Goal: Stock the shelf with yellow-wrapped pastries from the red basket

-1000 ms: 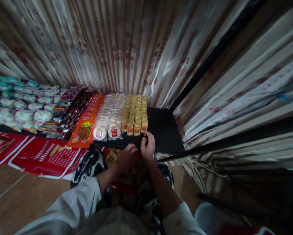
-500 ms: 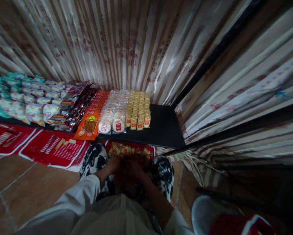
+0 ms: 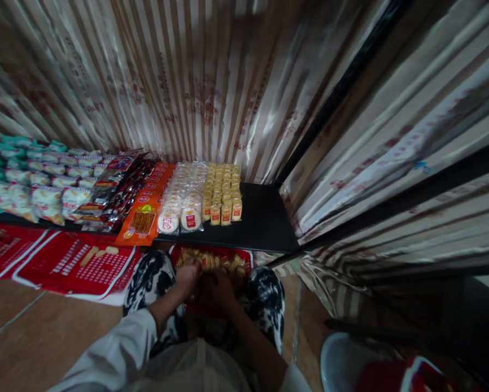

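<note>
Both my hands are down in a red basket of small yellow snack packs that sits between my knees. My left hand rests among the packs with its fingers curled. My right hand lies beside it, fingers bent into the packs; the dim light hides what either holds. Above the basket a black shelf carries rows of the same yellow packs, with round white cakes to their left.
Further left on the shelf lie orange packets, dark red packets and white-and-teal bags. Red crates stand below the shelf. Striped foil covers the walls. A white stool stands at lower right on the brown tiled floor.
My right hand left the front row of yellow packs on the shelf and both hands dropped into the red basket. The view shifted slightly.
</note>
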A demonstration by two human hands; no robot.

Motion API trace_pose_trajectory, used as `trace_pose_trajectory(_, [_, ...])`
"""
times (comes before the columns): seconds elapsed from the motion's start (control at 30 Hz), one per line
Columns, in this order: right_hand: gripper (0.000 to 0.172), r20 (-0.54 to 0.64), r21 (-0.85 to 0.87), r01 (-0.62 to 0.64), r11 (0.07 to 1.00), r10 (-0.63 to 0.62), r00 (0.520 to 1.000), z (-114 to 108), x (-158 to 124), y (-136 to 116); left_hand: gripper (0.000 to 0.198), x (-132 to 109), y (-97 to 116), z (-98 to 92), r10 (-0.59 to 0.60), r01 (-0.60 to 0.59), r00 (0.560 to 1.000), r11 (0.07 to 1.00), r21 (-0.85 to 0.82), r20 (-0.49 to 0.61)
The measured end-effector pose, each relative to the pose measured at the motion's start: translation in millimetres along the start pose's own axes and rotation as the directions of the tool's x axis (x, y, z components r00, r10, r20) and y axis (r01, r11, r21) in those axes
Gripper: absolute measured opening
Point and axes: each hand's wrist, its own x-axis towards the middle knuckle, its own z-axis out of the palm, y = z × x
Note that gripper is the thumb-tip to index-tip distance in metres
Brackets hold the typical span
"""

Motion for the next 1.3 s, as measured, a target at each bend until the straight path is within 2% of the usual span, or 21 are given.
trace_pose_trajectory(0.13, [0.041, -0.042, 0.122, -0.084, 0.989, 0.09, 0.995, -12, 5, -7, 0.024, 6, 16, -31.8, -0.042, 0.012, 0.986, 0.983, -0.185, -0.161])
trace_pose_trajectory(0.23, [0.046, -0.073, 0.219, -0.074, 0.973, 0.092, 0.993, -23, 9, -15, 0.017, 14, 23, -43.8, -0.137, 0.041, 0.975, 0.886, -0.461, -0.176])
trace_pose_trajectory(0.33, [0.039, -0.139, 0.261, -0.077, 0.962, 0.117, 0.983, -35, 12, -24, 0.012, 19, 26, -47.1, -0.203, 0.049, 0.971, 0.693, -0.719, -0.13])
trace_pose_trajectory(0.43, [0.036, -0.186, 0.372, -0.078, 0.925, 0.156, 0.97, -43, 13, -30, 0.015, 18, 27, -50.1, -0.254, 0.082, 0.967, 0.411, -0.908, -0.027])
trace_pose_trajectory(0.5, [0.041, -0.17, 0.506, -0.061, 0.861, 0.168, 0.971, -45, 14, -33, 0.022, 13, 29, -53.2, -0.283, 0.142, 0.956, 0.229, -0.963, 0.073])
trace_pose_trajectory(0.53, [0.044, -0.154, 0.572, -0.052, 0.819, 0.17, 0.973, -44, 15, -33, 0.025, 10, 30, -54.8, -0.277, 0.164, 0.954, 0.172, -0.971, 0.112])
trace_pose_trajectory(0.6, [0.048, -0.135, 0.662, -0.041, 0.748, 0.174, 0.975, -41, 16, -33, 0.029, 5, 32, -56.9, -0.227, 0.167, 0.964, 0.12, -0.979, 0.137])
trace_pose_trajectory(0.67, [0.05, -0.136, 0.679, -0.043, 0.733, 0.184, 0.974, -37, 17, -32, 0.031, 1, 34, -56.8, -0.177, 0.126, 0.979, 0.107, -0.986, 0.105])
trace_pose_trajectory(0.73, [0.049, -0.163, 0.613, -0.05, 0.788, 0.188, 0.969, -35, 17, -31, 0.029, 1, 35, -54.8, -0.193, 0.082, 0.979, 0.107, -0.991, 0.06])
trace_pose_trajectory(0.87, [0.041, -0.273, 0.252, -0.043, 0.967, 0.113, 0.955, -45, 17, -38, 0.019, 10, 32, -50.5, -0.226, -0.021, 0.972, 0.172, -0.985, -0.06])
trace_pose_trajectory(0.93, [0.038, -0.307, 0.091, -0.002, 0.996, 0.03, 0.951, -54, 20, -48, 0.019, 17, 29, -50.9, -0.219, -0.085, 0.967, 0.211, -0.974, -0.132])
trace_pose_trajectory(1.0, [0.037, -0.306, 0.004, 0.032, 0.999, -0.029, 0.952, -61, 27, -59, 0.022, 25, 26, -53.8, -0.21, -0.143, 0.957, 0.263, -0.954, -0.201])
trace_pose_trajectory(1.13, [0.038, -0.291, -0.04, 0.053, 0.998, -0.063, 0.955, -66, 48, -76, 0.029, 41, 24, -65.9, -0.237, -0.155, 0.939, 0.354, -0.922, -0.249])
trace_pose_trajectory(1.3, [0.036, -0.311, -0.026, 0.164, 0.986, -0.164, 0.936, -65, 76, -82, 0.021, 58, 17, -87.4, -0.291, -0.156, 0.911, 0.414, -0.897, -0.292])
